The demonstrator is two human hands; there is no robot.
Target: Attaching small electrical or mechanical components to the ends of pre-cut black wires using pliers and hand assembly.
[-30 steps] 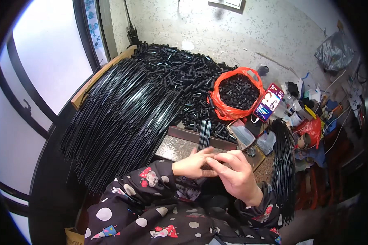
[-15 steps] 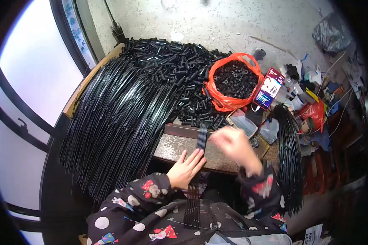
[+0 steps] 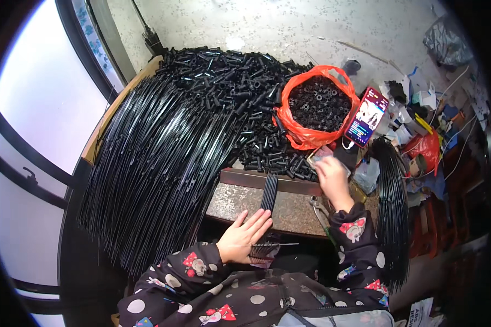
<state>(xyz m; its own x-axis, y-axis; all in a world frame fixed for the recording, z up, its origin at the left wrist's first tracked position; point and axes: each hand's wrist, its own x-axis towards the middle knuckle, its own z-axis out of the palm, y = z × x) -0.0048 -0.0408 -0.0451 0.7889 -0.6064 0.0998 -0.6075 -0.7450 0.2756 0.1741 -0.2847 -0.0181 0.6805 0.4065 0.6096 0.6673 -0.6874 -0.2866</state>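
Note:
My left hand (image 3: 244, 238) lies with its fingers stretched out across a flat row of thin black rods (image 3: 269, 193) at the table's front edge. The rods' upper ends rest against a low brown ledge (image 3: 245, 178), and their lower ends hang past the edge towards my lap. My right hand (image 3: 333, 180) is at a small clear-topped case (image 3: 320, 155) to the right, its fingers bent together over the near side. What the fingertips hold, if anything, is hidden. Just below that wrist lies a pair of pliers (image 3: 318, 210) with green handles.
A big sheaf of black rods (image 3: 153, 174) covers the left side, with a heap of short black tubes (image 3: 218, 79) behind it. Black ring-like parts fill a red plastic bag (image 3: 289, 131). Right of it are a lit phone (image 3: 366, 117), another rod bundle (image 3: 391, 201) and clutter.
My right hand has moved right, away from the row of rods, to the small case, uncovering the pliers. My left hand stays on the rods, whose hanging ends have shifted.

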